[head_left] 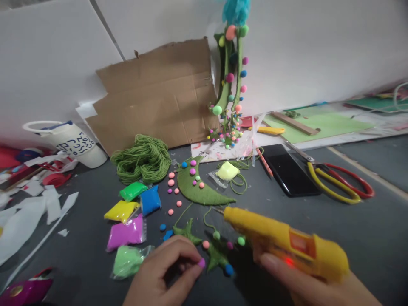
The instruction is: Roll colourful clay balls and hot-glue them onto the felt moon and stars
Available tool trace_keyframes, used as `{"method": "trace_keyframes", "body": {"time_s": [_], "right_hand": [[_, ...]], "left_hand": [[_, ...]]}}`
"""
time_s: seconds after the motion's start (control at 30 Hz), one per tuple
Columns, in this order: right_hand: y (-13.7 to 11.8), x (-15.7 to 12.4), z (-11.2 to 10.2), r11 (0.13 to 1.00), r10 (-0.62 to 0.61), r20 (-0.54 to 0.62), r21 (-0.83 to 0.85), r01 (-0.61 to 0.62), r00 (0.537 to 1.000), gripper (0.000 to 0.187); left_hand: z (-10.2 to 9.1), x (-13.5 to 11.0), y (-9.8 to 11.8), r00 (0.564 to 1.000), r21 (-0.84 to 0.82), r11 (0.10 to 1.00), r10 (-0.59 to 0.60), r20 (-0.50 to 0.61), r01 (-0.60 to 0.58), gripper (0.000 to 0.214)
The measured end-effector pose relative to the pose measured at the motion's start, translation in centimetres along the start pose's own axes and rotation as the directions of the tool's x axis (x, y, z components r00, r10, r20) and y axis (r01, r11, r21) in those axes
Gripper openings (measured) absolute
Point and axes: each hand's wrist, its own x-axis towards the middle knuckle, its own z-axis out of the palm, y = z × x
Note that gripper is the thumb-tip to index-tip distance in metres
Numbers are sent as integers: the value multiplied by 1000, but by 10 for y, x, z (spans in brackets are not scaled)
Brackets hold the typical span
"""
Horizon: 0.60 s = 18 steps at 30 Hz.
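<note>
A craft corner, whether home or workshop unclear: green yarn (142, 160) left of centre, scissors (355, 198) at right and paper scraps (52, 205) at far left lie on a dark table (86, 229); a glue gun (264, 223) shows at lower right.

The single view looks from the wearer's head, facing forward and down. Nearest the camera, the left hand (167, 270) and the right hand (306, 285) are cut by the lower edge. Just ahead of their grips spreads the dark gray tabletop (87, 231), at middle range; farthest beyond them, the cardboard sheet (156, 97) and white wall (306, 51) fill the top.
</note>
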Motion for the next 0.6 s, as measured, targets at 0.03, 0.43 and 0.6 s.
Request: {"method": "trace_keyframes", "body": {"time_s": [0.03, 0.43, 0.6], "right_hand": [[-3, 3, -2, 999, 23, -12, 33, -23, 1000, 13], [-14, 11, -4, 984, -3, -27, 179, 7, 1000, 25], [-11, 11, -3, 979, -25, -19, 202, 28, 1000, 23]], "left_hand": [[1, 1, -1, 998, 98, 994, 37, 47, -41, 8], [10, 5, -5, 994, 329, 941, 54, 98, -84, 7], [11, 5, -5, 993, 340, 937, 46, 111, -81, 7]]}}
